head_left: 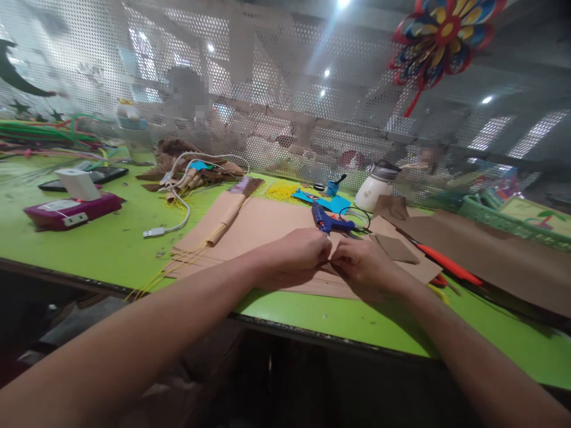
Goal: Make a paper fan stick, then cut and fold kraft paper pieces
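At the far left of the green worktop (111, 238) we see a magenta box (71, 212) with a small white box (78, 183) on top, and beyond it a dark phone (104, 174). A white cable (176, 223) runs across to a heap of brown paper scraps (187, 163). Next comes a rolled paper tube (225, 217) lying on a stack of brown paper sheets (263, 223), with yellow strings (178, 270) trailing off the near edge. Our left hand (297, 252) and right hand (363, 267) meet over the near edge of that stack, fingers curled closed and pinched together at the tips; whether they grip a sheet's edge we cannot tell. Just behind them lies a blue glue gun (328, 221), then a white jar (375, 187). To the right lie an orange tool (446, 263) and a large brown sheet (491, 249), with a green basket (499, 221) behind.
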Demonstrator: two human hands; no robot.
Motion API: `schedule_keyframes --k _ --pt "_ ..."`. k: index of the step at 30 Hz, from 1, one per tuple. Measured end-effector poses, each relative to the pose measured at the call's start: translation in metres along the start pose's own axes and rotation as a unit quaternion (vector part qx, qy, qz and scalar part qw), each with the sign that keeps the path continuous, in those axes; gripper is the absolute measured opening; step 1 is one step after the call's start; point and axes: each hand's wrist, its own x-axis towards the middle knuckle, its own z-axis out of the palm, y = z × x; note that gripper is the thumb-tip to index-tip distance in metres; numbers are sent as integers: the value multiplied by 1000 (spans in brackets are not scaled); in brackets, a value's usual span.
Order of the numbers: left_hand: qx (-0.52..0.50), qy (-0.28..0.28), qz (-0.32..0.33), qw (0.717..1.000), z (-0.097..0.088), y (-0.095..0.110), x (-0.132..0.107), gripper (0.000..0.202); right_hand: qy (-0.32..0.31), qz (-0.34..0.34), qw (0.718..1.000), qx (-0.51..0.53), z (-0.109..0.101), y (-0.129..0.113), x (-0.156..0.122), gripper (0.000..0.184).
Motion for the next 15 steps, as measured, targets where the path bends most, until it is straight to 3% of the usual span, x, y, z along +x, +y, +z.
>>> schedule_keyframes --k 5,15 --pt "21 0 -6 1000 -4 6 -1 14 -6 1 1000 -27 0 -1 -1 16" --pt "152 -2 75 985 -8 3 4 15 -37 -13 996 -82 -2 2 -4 14"
